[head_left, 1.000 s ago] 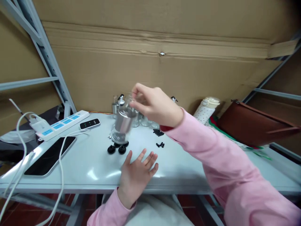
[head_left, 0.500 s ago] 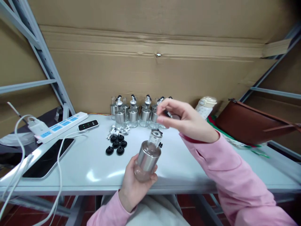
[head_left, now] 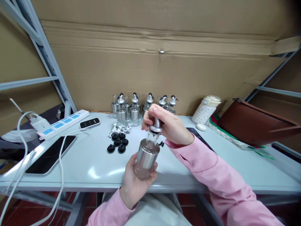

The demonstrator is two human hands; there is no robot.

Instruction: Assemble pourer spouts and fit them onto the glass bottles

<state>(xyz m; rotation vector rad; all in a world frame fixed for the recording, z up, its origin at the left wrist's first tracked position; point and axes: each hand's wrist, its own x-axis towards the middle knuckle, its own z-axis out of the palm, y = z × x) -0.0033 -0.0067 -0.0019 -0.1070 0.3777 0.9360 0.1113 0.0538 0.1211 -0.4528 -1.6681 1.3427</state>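
My left hand [head_left: 134,183] is wrapped round the steel-sleeved base of a small glass bottle [head_left: 146,155], held tilted above the table's front edge. My right hand [head_left: 167,125] is closed over the bottle's neck, its fingers pinching a silver pourer cap [head_left: 155,128] that sits on the mouth. Behind them, a row of several matching capped bottles [head_left: 135,108] stands along the cardboard wall. Several black rubber stoppers [head_left: 117,143] and loose silver caps [head_left: 118,128] lie left of the held bottle. A few small black parts [head_left: 161,144] lie right beside it.
The grey table [head_left: 94,166] also carries a tablet [head_left: 50,150], a white power strip [head_left: 62,122] with cables, a small black remote [head_left: 89,123], a dark phone [head_left: 199,136], a cream dotted flask [head_left: 205,110] and a brown bag [head_left: 254,124]. Metal shelf posts [head_left: 42,50] rise at left.
My right hand brought the bottle forward and my left hand took it by the base. My right hand then came down onto its neck with the silver cap.
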